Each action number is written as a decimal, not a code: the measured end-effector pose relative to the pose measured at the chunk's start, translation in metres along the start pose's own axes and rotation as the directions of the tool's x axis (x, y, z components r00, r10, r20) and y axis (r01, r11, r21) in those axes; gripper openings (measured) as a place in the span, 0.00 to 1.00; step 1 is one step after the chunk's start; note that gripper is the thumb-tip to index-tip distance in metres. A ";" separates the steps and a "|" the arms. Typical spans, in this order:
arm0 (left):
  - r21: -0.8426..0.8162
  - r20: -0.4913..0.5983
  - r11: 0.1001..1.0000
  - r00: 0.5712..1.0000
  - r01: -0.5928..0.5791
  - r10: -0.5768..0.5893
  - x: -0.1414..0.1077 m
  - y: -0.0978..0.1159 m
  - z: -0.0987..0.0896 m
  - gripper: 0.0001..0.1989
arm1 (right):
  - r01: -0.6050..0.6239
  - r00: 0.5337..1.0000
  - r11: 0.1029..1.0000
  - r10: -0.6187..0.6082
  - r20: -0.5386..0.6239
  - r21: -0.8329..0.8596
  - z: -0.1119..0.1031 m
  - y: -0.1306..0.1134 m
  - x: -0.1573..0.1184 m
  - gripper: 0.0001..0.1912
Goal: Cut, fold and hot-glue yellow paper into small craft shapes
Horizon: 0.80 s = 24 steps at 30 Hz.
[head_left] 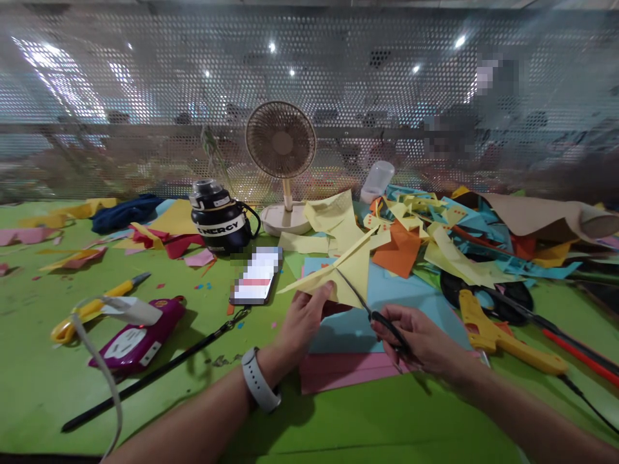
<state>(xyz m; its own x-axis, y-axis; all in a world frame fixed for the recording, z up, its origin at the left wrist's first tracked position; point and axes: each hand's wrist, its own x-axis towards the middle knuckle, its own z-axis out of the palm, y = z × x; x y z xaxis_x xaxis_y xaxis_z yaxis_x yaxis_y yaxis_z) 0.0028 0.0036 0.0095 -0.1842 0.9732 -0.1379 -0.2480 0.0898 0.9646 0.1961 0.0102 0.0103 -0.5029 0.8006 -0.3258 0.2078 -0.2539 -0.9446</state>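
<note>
My left hand (pixel 309 316), with a white watch band at the wrist, pinches a sheet of pale yellow paper (pixel 351 280) between thumb and fingers. In my right hand (pixel 416 338) is a pair of black-handled scissors (pixel 391 328), fingers closed round the handles. The scissor blades point up and left and lie across the yellow paper; whether they are spread cannot be made out. Beneath both hands lies a stack of blue paper (pixel 416 296) with pink paper (pixel 333 374) showing under its near edge.
On the green table (pixel 203 412) are a phone (pixel 256 276), a black bottle (pixel 220 222), a fan (pixel 281 142), a purple power bank (pixel 140 338) and a yellow cutter (pixel 97 309). To the right lie a yellow glue gun (pixel 503 338) and orange paper scraps (pixel 399 248). A perforated metal screen (pixel 159 96) stands behind.
</note>
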 end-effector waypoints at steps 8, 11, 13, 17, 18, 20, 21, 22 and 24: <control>0.029 -0.008 0.996 0.996 -0.086 0.087 0.004 -0.005 0.000 0.09 | 0.023 1.000 1.000 -0.023 -0.009 -0.005 0.000 -0.002 -0.001 0.24; 0.002 0.020 0.998 0.998 -0.063 0.063 0.004 -0.005 0.001 0.09 | 0.020 0.999 1.000 -0.020 -0.030 -0.009 0.002 -0.005 -0.002 0.25; -0.022 0.033 0.999 0.999 -0.026 0.026 0.002 -0.003 0.003 0.10 | 0.012 0.999 1.000 -0.012 -0.043 -0.008 0.003 -0.007 -0.002 0.25; -0.087 0.038 0.996 0.999 0.009 -0.006 0.003 -0.001 0.004 0.09 | -0.012 0.998 0.998 0.008 -0.060 -0.067 0.001 -0.012 -0.003 0.24; -0.107 0.035 0.994 0.999 0.016 -0.013 0.005 -0.002 0.003 0.09 | -0.028 0.999 0.996 0.024 -0.049 -0.090 -0.001 -0.014 -0.004 0.24; -0.177 0.024 0.984 1.000 0.014 -0.009 0.011 -0.004 0.000 0.10 | -0.049 0.999 0.990 0.049 -0.007 -0.131 -0.007 -0.019 -0.005 0.24; -0.220 0.026 0.975 1.000 0.002 0.004 0.013 -0.005 -0.001 0.11 | -0.042 0.999 0.988 0.043 0.005 -0.146 -0.012 -0.022 -0.005 0.24; -0.256 0.036 0.967 0.999 -0.012 0.022 0.016 -0.005 -0.003 0.11 | -0.019 1.000 0.987 0.018 -0.006 -0.158 -0.017 -0.025 -0.005 0.25; -0.283 0.055 0.959 0.998 -0.026 0.043 0.018 -0.005 -0.005 0.12 | 0.062 0.990 0.979 -0.085 -0.111 -0.197 -0.029 -0.030 -0.004 0.25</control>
<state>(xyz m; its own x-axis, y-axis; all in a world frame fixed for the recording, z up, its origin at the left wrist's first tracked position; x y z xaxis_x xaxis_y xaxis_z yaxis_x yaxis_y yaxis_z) -0.0044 0.0198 0.0008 -0.1418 0.9864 -0.0834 -0.5020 0.0009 0.8648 0.2159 0.0304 0.0407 -0.4222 0.8748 -0.2376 0.3369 -0.0919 -0.9370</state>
